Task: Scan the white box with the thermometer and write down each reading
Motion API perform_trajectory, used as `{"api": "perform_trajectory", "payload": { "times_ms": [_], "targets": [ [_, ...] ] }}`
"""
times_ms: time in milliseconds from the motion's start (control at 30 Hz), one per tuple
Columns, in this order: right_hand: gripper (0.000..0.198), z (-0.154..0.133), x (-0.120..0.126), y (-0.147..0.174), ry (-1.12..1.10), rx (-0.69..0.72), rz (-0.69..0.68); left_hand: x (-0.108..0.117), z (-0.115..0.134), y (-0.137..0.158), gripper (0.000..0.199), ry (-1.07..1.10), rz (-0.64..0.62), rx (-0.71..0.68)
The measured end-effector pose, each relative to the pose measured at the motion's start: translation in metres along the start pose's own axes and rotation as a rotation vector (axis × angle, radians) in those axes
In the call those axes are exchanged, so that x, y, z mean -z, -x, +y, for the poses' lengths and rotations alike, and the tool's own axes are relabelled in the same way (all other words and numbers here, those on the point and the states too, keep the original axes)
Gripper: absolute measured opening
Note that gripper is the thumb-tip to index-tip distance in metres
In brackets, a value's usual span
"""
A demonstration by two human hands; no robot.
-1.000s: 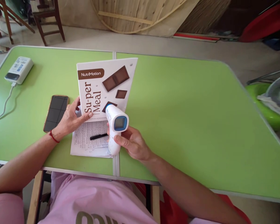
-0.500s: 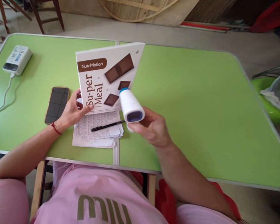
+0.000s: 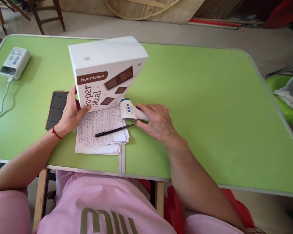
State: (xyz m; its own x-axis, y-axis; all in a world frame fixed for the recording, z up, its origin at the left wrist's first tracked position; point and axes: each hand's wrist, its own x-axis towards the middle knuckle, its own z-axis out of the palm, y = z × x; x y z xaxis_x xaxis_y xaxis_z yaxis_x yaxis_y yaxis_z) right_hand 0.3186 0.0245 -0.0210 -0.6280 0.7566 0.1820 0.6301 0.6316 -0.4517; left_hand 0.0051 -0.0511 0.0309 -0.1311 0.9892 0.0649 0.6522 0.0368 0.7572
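Observation:
My left hand (image 3: 72, 110) grips the lower left edge of a white NutriMotion box (image 3: 97, 87), thumb on its printed front. The box is tilted, so its plain white top side shows. In my right hand (image 3: 157, 122) is a white infrared thermometer (image 3: 129, 110) with blue buttons, my fingers wrapped round its handle. Its head lies close to the box's lower right corner; whether they touch I cannot tell. Below the box are handwritten papers (image 3: 95, 130) with a black pen (image 3: 113, 130) across them. A dark phone (image 3: 55, 109) lies beside my left hand, partly covered by it.
The green table (image 3: 210, 113) has a metal seam down its middle. A white power bank (image 3: 16, 63) with a plugged-in cable (image 3: 5, 100) sits at the far left. A wooden chair (image 3: 47, 19) stands behind the table, and a green basin (image 3: 288, 100) is off its right edge.
The box has tipped so that its top side now shows. My right hand has turned and lowered the thermometer, which now lies sideways with its buttons in view.

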Motion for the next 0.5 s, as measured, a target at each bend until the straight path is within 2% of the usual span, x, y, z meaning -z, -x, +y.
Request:
{"api": "perform_trajectory", "payload": {
  "times_ms": [100,167,267,333,433,500],
  "targets": [
    [0.039,0.000,-0.002,-0.001,-0.025,-0.022,-0.007,0.002,-0.001,-0.001,0.054,-0.034,0.012,-0.068],
    [0.041,-0.001,0.001,-0.002,-0.051,-0.036,0.001,0.002,0.001,-0.002,0.056,-0.033,0.037,-0.066],
    [0.035,-0.008,0.009,-0.004,-0.110,-0.052,0.066,0.002,0.011,-0.001,0.063,-0.023,0.163,-0.019],
    [0.023,-0.018,0.015,-0.004,-0.204,-0.010,0.067,0.002,0.022,0.001,0.056,0.009,0.269,-0.045],
    [0.017,-0.037,0.021,-0.002,-0.290,0.125,-0.064,0.004,0.039,0.004,0.034,0.088,0.333,-0.188],
    [0.021,-0.047,0.020,0.000,-0.227,0.176,-0.134,0.006,0.047,0.007,0.022,0.044,0.211,-0.344]
  ]
}}
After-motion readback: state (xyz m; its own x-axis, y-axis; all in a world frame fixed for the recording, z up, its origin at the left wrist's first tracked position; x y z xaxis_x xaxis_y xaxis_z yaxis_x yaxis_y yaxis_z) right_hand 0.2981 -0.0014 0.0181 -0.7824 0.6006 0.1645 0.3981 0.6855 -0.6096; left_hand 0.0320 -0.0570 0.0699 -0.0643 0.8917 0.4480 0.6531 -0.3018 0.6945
